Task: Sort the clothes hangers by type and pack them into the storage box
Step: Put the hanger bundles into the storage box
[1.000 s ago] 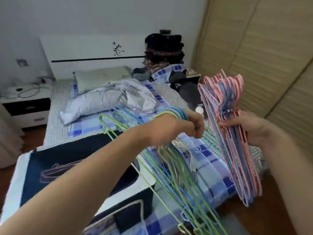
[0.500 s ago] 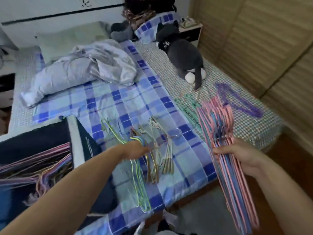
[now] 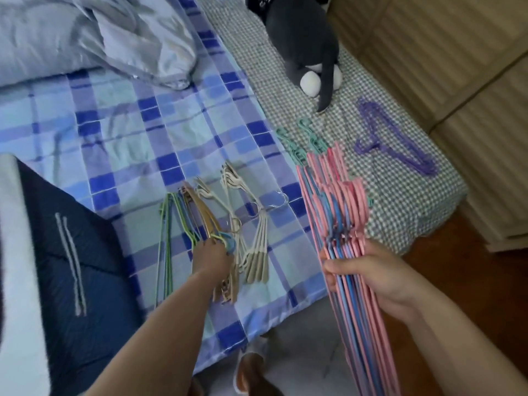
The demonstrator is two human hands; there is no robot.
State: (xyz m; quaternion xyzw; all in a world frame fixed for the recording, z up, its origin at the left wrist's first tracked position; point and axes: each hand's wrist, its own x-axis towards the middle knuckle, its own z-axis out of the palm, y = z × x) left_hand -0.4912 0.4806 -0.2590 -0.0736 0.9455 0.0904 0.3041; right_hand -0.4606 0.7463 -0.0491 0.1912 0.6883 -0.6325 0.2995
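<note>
My right hand [image 3: 371,277] grips a thick bundle of pink and blue hangers [image 3: 337,212], held upright over the bed's edge. My left hand [image 3: 213,258] rests on the checked bedsheet, fingers through the hooks of a bundle of thin green and blue hangers [image 3: 171,221] that lies flat. Beside that hand lie tan hangers [image 3: 207,214] and a fan of cream hangers [image 3: 254,244]. Teal hangers [image 3: 297,144] and purple hangers [image 3: 397,144] lie further right on the bed. The dark blue storage box [image 3: 71,267] stands at the left.
A crumpled grey quilt [image 3: 94,32] lies at the bed's far side. A dark grey plush animal [image 3: 303,44] sits near the purple hangers. Wooden wardrobe doors [image 3: 457,61] stand to the right, with wooden floor [image 3: 463,281] below. My foot shows on pale flooring by the bed edge.
My left hand has lowered the green and blue hangers from mid-air onto the bedsheet beside the tan ones. The view has tilted down toward the bed. My right hand keeps its bundle.
</note>
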